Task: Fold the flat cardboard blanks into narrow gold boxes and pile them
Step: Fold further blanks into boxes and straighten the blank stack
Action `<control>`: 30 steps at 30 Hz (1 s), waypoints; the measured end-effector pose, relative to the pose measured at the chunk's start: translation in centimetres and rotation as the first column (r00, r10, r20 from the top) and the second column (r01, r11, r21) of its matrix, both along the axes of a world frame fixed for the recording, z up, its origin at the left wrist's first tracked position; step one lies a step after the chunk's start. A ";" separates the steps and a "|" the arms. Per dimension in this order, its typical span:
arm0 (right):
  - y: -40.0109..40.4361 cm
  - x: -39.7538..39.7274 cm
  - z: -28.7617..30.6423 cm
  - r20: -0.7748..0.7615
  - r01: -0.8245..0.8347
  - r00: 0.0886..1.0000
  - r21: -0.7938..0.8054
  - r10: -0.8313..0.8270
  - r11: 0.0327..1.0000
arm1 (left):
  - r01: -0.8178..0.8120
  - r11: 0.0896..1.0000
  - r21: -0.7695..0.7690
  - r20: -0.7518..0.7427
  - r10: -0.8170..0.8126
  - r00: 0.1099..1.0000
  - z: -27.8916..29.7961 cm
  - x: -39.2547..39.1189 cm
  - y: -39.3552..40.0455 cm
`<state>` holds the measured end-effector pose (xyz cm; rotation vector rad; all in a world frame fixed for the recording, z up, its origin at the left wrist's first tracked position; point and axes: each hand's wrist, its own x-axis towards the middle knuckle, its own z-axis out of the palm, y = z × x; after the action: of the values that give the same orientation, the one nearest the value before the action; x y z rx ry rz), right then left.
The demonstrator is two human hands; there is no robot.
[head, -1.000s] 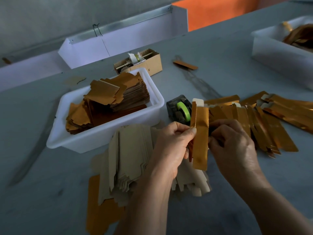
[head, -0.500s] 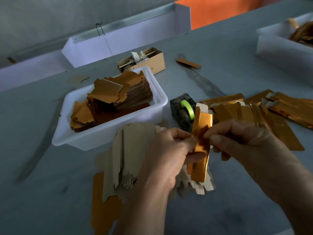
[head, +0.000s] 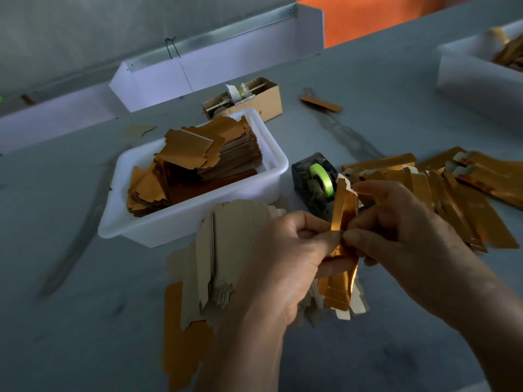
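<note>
Both hands pinching the gold blank (head: 343, 219) mid-fold: left hand (head: 285, 267) & right hand (head: 402, 239) thumbs meet on it, held above the flat blanks (head: 226, 256). Tape dispenser (head: 314, 179) at 12, tub (head: 195, 219) w/ gold pieces at 10, folded boxes (head: 458, 193) piled at 2.

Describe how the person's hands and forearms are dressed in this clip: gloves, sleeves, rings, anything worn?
Both the left hand and right hand are bare: no gloves, no rings visible on the fingers, no watch or wristband. Both forearms are uncovered as far as the frame shows; no sleeve is visible.
</note>
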<state>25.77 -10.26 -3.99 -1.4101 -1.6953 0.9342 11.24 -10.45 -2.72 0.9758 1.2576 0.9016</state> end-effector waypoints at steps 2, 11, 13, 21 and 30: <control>-0.1 -0.1 0.0 0.011 0.031 0.999 -0.008 -0.031 0.999 | 0.012 1.000 0.006 -0.004 -0.012 1.000 -0.1 -0.1 0.0; -0.3 -0.6 0.1 0.097 0.093 0.991 -0.003 -0.092 0.996 | 0.025 1.000 0.016 -0.001 -0.025 1.000 -0.2 0.0 -0.2; -0.4 -0.6 0.0 0.097 0.110 0.989 -0.006 -0.109 0.994 | 0.001 1.000 0.027 -0.026 -0.001 1.000 -0.4 0.1 -0.3; -1.0 -1.5 1.0 0.350 0.197 0.909 0.120 -0.227 0.973 | -0.022 0.989 0.144 -0.139 0.043 0.989 -0.8 0.6 -0.7; 0.0 -1.0 1.3 0.358 0.168 0.914 0.091 -0.190 0.982 | -0.022 0.971 0.238 -0.182 0.066 0.981 0.0 -0.9 -0.6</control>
<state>24.75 -10.25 -2.67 -1.7484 -1.8013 0.5368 10.31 -11.04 -2.71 1.2487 1.3576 1.0280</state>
